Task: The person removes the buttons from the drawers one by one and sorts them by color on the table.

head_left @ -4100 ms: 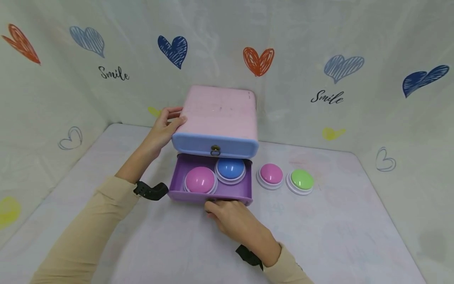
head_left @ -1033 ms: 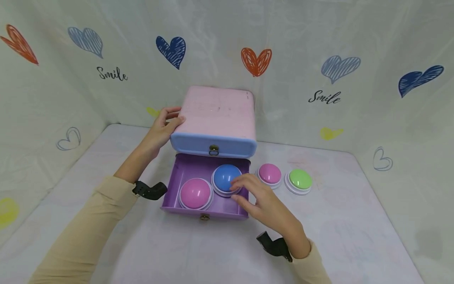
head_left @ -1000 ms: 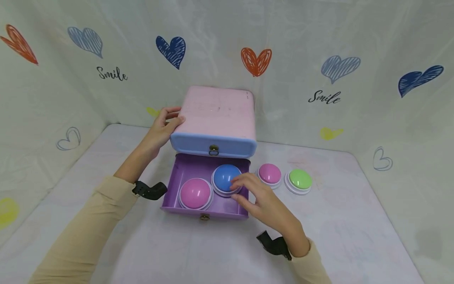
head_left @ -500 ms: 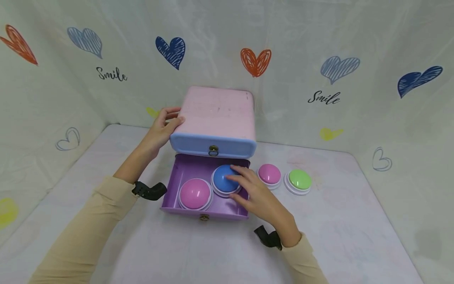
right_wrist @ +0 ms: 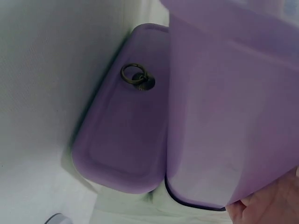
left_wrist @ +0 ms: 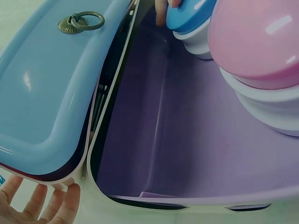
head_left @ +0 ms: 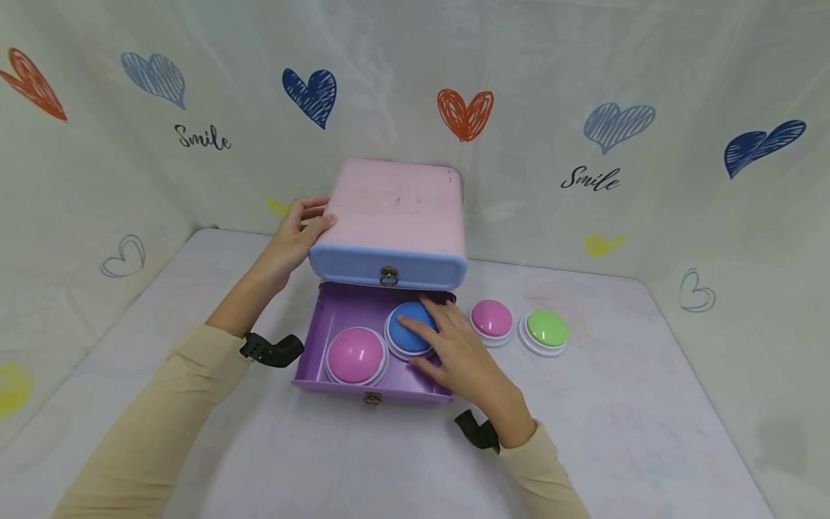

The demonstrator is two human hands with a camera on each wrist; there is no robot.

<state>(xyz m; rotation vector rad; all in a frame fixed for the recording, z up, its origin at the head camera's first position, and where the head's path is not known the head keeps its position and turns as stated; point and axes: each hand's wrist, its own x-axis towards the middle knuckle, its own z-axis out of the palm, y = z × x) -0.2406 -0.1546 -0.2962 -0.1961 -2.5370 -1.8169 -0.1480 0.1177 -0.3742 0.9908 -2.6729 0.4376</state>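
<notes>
Hands are apart. Left hand (head_left: 292,241) is laid against the left side of the box (head_left: 398,205), thumb at the top edge; no curled grip is seen. Right hand (head_left: 463,353) is spread over the blue button (head_left: 405,339), which is seated in the pulled-out drawer (head_left: 333,310) under the right fingers. Fingers are extended on and past the dome; whether the white base is touched by the thumb can't be told. Main risk: slip. Dome is smooth and shiny, so purchase could be lost if blue is lifted by the dome alone; a base hold is judged safer. Press is also possible: if the dome is a push type, it could be pushed down by a finger. Drawer pink (head_left: 355,355) is placed just left of the right fingertips, close beside blue, so it could be bumped by a leftward drag. Drawer's right wall is crossed by the right palm; if leaned on, the drawer could be tipped or shifted. Box is braced by the left hand from one side, so it could be swung by a hard tug. Table pink (head_left: 491,318) and green (head_left: 547,329) are set right of the right hand; they could be knocked if blue is brought out low that way.
</notes>
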